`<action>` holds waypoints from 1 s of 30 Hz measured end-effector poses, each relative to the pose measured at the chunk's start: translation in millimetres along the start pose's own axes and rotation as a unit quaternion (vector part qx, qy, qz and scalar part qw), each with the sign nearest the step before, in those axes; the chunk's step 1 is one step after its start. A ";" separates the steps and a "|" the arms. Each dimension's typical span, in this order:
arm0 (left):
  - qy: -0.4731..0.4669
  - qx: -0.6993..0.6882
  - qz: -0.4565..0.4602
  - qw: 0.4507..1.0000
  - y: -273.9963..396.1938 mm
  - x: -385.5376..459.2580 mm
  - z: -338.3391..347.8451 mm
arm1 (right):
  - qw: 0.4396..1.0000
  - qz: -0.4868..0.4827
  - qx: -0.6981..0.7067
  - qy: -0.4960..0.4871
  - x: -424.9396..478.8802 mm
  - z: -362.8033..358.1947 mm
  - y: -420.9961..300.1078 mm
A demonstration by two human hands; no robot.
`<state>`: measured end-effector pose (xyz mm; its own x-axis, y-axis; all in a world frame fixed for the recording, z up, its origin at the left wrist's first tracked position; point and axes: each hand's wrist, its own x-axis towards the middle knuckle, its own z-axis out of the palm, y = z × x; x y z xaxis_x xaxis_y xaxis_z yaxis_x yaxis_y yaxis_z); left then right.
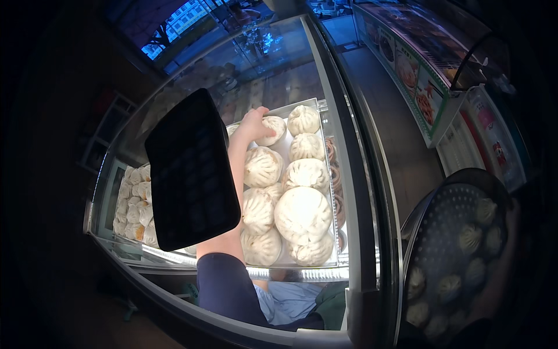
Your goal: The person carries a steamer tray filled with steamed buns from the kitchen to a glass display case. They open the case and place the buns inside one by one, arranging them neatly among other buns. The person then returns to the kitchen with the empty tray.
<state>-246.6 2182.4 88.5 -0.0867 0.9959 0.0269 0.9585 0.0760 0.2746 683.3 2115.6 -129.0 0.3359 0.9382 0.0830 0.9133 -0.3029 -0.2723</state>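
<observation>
My left hand (256, 125) reaches into a lit glass display case (364, 174), its fingers and thumb around a pleated steamed bun (274, 130) at the far side of a white rectangular tray (318, 104). Larger pleated buns (303, 213) sit in rows nearer me, some stacked. A black flat panel (194, 174) hides part of my left forearm and the tray's left side. Outside the case at the right, in shadow, my right hand (515, 216) holds the edge of a round perforated steamer tray (440, 235), which looks tilted and carries several small buns (470, 237).
Small wrapped-looking buns (133, 203) are piled at the case's left. Brown twisted pastries (338, 209) lie beside the white tray, partly behind the case's thick frame (344, 131). A second counter with food pictures (407, 70) and an open-looking cooler (495, 131) stand at the right.
</observation>
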 end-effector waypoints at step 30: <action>0.026 -0.070 0.091 0.993 -7.5 1.6 7.7 | 0.998 -0.014 0.001 0.058 -18.3 10.7 38.2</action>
<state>-251.8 2183.8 79.1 0.0665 0.9884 0.1367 0.9127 -0.1157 0.3920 709.6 2088.7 -151.2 0.3345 0.9206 0.2014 0.9222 -0.2758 -0.2710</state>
